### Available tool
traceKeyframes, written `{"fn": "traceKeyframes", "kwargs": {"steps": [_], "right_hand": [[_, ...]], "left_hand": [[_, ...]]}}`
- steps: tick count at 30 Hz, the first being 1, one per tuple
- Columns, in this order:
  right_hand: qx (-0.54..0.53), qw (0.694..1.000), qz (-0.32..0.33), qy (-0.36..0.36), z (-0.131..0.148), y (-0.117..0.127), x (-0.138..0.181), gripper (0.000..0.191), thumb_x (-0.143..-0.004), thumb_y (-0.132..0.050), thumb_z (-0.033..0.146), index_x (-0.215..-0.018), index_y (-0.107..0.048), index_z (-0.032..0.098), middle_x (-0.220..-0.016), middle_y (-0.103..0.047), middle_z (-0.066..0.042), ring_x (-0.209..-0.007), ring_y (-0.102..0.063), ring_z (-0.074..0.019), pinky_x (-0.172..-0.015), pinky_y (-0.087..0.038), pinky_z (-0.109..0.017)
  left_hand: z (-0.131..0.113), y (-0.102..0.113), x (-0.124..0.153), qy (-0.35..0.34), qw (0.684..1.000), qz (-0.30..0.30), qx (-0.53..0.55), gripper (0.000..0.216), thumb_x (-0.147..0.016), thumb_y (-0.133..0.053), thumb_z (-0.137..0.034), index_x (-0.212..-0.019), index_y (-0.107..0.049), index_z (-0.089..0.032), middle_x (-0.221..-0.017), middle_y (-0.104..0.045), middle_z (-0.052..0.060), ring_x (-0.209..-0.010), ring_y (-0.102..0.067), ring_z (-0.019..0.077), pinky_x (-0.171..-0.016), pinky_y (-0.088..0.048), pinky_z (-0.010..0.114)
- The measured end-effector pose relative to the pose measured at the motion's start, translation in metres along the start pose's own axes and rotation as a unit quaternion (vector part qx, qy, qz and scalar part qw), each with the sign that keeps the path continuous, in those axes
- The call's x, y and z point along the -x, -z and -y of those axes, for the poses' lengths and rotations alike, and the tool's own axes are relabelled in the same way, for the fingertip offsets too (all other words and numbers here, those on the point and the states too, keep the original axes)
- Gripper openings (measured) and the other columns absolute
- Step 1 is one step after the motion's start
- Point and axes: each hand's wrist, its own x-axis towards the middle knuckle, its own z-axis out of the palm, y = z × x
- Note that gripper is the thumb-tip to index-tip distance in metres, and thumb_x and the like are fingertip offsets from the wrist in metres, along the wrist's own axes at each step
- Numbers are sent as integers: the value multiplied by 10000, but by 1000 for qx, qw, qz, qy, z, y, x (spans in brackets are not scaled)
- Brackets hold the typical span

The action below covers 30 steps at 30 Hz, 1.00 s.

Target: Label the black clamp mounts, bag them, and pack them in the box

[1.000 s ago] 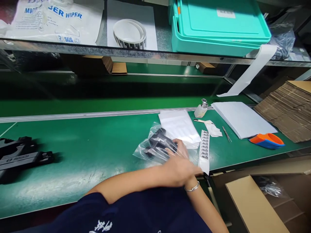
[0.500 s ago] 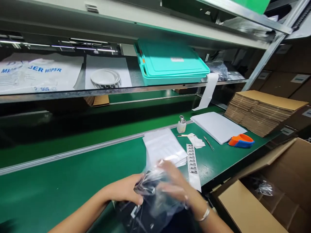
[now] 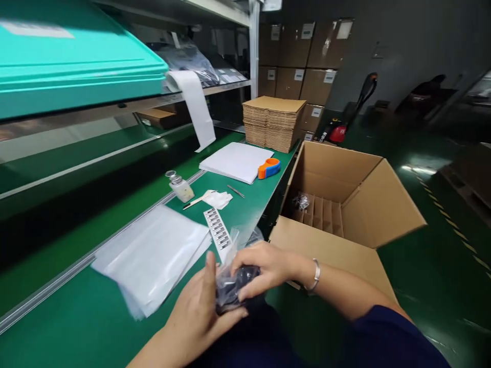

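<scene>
Both hands hold a black part in a clear plastic bag [image 3: 233,286] just off the front edge of the green bench [image 3: 76,327]. My left hand [image 3: 199,312] cups the bag from below and the side, fingers curled against it. My right hand [image 3: 264,268], a bracelet on its wrist, grips the bag from above. The loose top of the bag sticks up between them. A stack of clear bags [image 3: 153,255] lies on the bench to the left, and a strip of barcode labels [image 3: 217,232] lies just beyond my hands.
An open cardboard box [image 3: 356,204] with dividers and one bagged part stands right of the bench. On the bench lie a small bottle [image 3: 181,187], tweezers [image 3: 235,191], white sheets [image 3: 236,161], an orange-blue tape dispenser [image 3: 268,167] and stacked flat cartons [image 3: 272,122]. A teal crate [image 3: 76,71] sits on the shelf.
The view has swung right towards the open box. The bagged part has come off the bench into both hands, which now hold it tighter, near my body.
</scene>
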Motion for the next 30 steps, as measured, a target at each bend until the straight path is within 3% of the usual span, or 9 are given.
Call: {"fn": "traceKeyframes", "kwargs": {"steps": [4, 7, 8, 11, 13, 17, 22, 26, 30], "right_hand": [[100, 960, -185, -188, 14, 81, 77, 452, -858, -540, 639, -886, -679, 210, -793, -694, -22, -675, -636, -171, -623, -488, -267], [253, 821, -428, -280, 4, 157, 132, 479, -858, -498, 658, -884, -647, 204, -801, -682, -41, -713, -627, -202, -655, -475, -304], [320, 766, -465, -309, -8, 180, 146, 450, -875, -493, 622, -904, -641, 199, -818, -683, -51, -734, -624, -209, -673, -464, -308], [436, 638, -434, -463, -67, 225, 171, 331, -920, -506, 466, -985, -624, 164, -894, -696, -116, -831, -632, -253, -715, -428, -315], [425, 597, -374, -569, -117, 230, 175, 334, -960, -464, 412, -1095, -594, 135, -994, -700, -168, -912, -637, -275, -753, -414, -318], [373, 610, -324, -620, -202, 210, 180, 300, -968, -488, 319, -1119, -593, 83, -1050, -699, -218, -963, -642, -273, -791, -406, -311], [308, 633, -298, -644, -269, 206, 182, 279, -960, -554, 323, -1123, -612, 105, -1094, -680, -143, -1004, -635, -232, -903, -451, -373], [253, 651, -331, -634, -304, 218, 170, 269, -929, -621, 367, -1064, -636, 135, -1129, -654, -86, -1056, -617, -226, -968, -462, -449], [182, 662, -431, -586, -305, 236, 182, 204, -863, -667, 327, -879, -648, 124, -1050, -678, -115, -1056, -607, -234, -970, -437, -416]], "left_hand": [[3, -12, -26, -55, 998, -22, -26, 803, -959, -460, -461, -1573, 31, -297, -1354, -609, 138, -1200, -619, 323, -951, -542, 501], [37, -23, -9, 2, 998, -1, -64, 623, -960, -470, -402, -1534, -243, -316, -1300, -651, 85, -1122, -669, 288, -907, -579, 411], [50, -28, 2, 17, 997, 9, -74, 577, -959, -472, -392, -1507, -306, -316, -1251, -679, 68, -1066, -696, 269, -874, -594, 377], [81, -41, 42, 44, 993, 31, -100, 500, -958, -467, -370, -1452, -392, -332, -1183, -714, 34, -984, -730, 237, -834, -614, 335], [89, -47, 66, 69, 990, 40, -113, 503, -954, -465, -356, -1452, -394, -346, -1196, -711, 24, -987, -732, 232, -825, -622, 328], [86, -52, 89, 98, 986, 47, -123, 551, -938, -492, -351, -1474, -370, -369, -1215, -706, 4, -1000, -729, 230, -820, -629, 327], [88, -55, 94, 100, 982, 61, -150, 587, -937, -501, -354, -1499, -329, -365, -1217, -705, 3, -1004, -725, 229, -849, -619, 327], [94, -60, 102, 102, 980, 64, -160, 578, -939, -500, -365, -1495, -344, -352, -1240, -694, 4, -1025, -715, 228, -880, -605, 330], [93, -62, 105, 117, 977, 74, -164, 552, -955, -474, -357, -1493, -348, -347, -1268, -679, 7, -1059, -701, 224, -914, -590, 332]]}}
